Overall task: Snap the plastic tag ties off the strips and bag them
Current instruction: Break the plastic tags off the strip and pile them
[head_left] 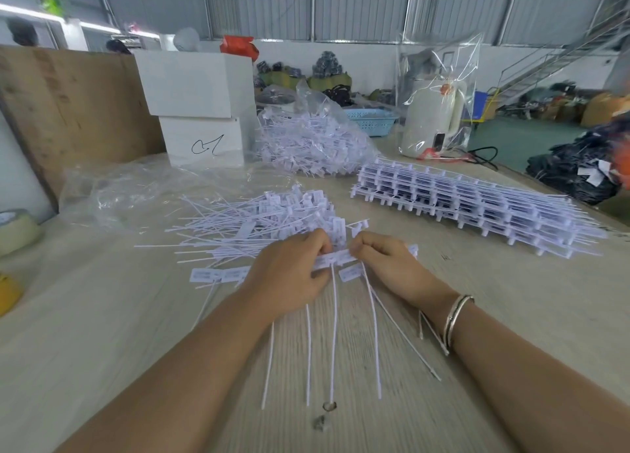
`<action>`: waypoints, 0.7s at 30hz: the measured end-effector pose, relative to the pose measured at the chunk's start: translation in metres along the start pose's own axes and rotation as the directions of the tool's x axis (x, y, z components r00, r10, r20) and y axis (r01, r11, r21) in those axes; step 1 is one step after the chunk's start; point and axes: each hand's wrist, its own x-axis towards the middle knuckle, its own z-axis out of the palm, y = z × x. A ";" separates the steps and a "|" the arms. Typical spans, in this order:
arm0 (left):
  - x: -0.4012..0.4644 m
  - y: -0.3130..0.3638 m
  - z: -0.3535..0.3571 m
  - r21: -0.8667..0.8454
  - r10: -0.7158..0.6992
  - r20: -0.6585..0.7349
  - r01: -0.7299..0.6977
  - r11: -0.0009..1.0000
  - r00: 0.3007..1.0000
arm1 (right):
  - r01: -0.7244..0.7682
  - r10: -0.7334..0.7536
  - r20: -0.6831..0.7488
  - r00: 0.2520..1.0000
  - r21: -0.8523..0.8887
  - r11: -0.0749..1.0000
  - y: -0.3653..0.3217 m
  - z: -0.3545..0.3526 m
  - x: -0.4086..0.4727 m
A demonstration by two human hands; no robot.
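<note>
Both hands (335,260) pinching, apparently, tag strip (332,257) between them.

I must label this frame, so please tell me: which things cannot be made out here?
- Head view: print on the tag strip is blurred.
- Left hand and right hand cover where their fingers grip it.
- Yellow object is cut off by the left edge.

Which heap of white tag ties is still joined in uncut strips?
The stack of strips to the right of the hands: its ties sit in neat grid layers. The loose pile and the bagged heap are jumbled singles.
</note>
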 end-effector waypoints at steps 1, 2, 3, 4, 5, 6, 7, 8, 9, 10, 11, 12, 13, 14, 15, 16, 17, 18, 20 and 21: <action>0.000 0.000 0.000 0.012 0.005 -0.027 -0.005 1.000 1.000 | 0.009 -0.008 0.033 0.999 -0.009 1.000 0.001 0.001 -0.001; 0.000 0.000 0.000 0.021 0.015 -0.052 -0.014 1.000 0.999 | 0.016 -0.014 0.060 0.998 -0.021 1.000 0.001 0.001 -0.001; 0.000 0.001 -0.001 0.029 0.026 -0.070 -0.024 0.999 0.997 | 0.020 -0.017 0.077 0.997 -0.031 0.999 0.002 0.002 -0.001; 0.000 0.001 -0.001 0.033 0.035 -0.076 -0.033 0.999 0.996 | 0.025 -0.022 0.086 0.996 -0.031 0.999 0.002 0.002 -0.001; -0.001 0.001 -0.001 0.031 0.041 -0.073 -0.038 0.999 0.997 | 0.033 -0.031 0.092 0.995 -0.017 0.999 0.002 0.001 -0.001; -0.001 0.001 -0.001 0.026 0.044 -0.066 -0.042 0.999 0.997 | 0.041 -0.042 0.100 0.994 0.009 0.999 0.001 0.001 -0.001; -0.001 0.001 -0.001 0.021 0.046 -0.057 -0.045 0.999 0.997 | 0.049 -0.052 0.106 0.993 0.034 0.998 0.000 0.001 -0.001; -0.001 0.000 0.000 0.019 0.048 -0.049 -0.047 0.999 0.998 | 0.055 -0.061 0.107 0.992 0.052 0.997 -0.001 0.001 -0.001; -0.001 -0.001 0.001 0.017 0.049 -0.045 -0.048 0.999 0.998 | 0.057 -0.063 0.102 0.993 0.061 0.996 -0.001 0.001 -0.001; -0.001 -0.002 0.001 0.016 0.048 -0.047 -0.048 0.999 0.998 | 0.058 -0.064 0.095 0.993 0.061 0.996 -0.001 0.001 -0.001; -0.001 -0.003 0.002 0.015 0.044 -0.051 -0.043 0.999 0.998 | 0.059 -0.064 0.090 0.994 0.052 0.997 -0.001 0.001 -0.002; -0.001 -0.004 0.002 0.013 0.038 -0.051 -0.037 0.999 0.998 | 0.062 -0.065 0.086 0.994 0.036 0.997 -0.001 0.001 -0.002; -0.002 -0.005 0.002 0.006 0.031 -0.047 -0.031 0.999 0.998 | 0.068 -0.069 0.080 0.994 0.012 0.998 0.000 0.002 -0.001; -0.002 -0.005 0.002 -0.006 0.027 -0.040 -0.027 1.000 0.999 | 0.079 -0.078 0.070 0.994 -0.021 0.997 0.000 0.002 -0.001; -0.002 -0.005 0.002 -0.022 0.022 -0.031 -0.023 0.999 0.999 | 0.094 -0.091 0.057 0.994 -0.063 0.994 0.001 0.003 0.000; -0.002 -0.005 0.001 -0.053 0.021 -0.020 -0.022 0.998 1.000 | 0.113 -0.109 0.045 0.993 -0.108 0.988 0.001 0.003 0.000; -0.002 -0.005 0.001 -0.115 0.015 -0.009 -0.016 0.993 1.000 | 0.134 -0.129 0.038 0.991 -0.151 0.979 0.001 0.003 0.000; -0.003 -0.005 0.000 -0.202 0.001 0.010 0.001 0.979 1.000 | 0.155 -0.151 0.033 0.988 -0.187 0.970 0.001 0.003 0.000; -0.003 -0.005 -0.002 -0.324 -0.020 0.063 0.040 0.945 0.998 | 0.180 -0.179 0.024 0.984 -0.234 0.955 0.000 0.003 0.000; -0.003 -0.007 -0.002 -0.327 -0.015 0.073 0.038 0.944 0.997 | 0.177 -0.179 0.017 0.984 -0.249 0.952 -0.001 0.003 -0.001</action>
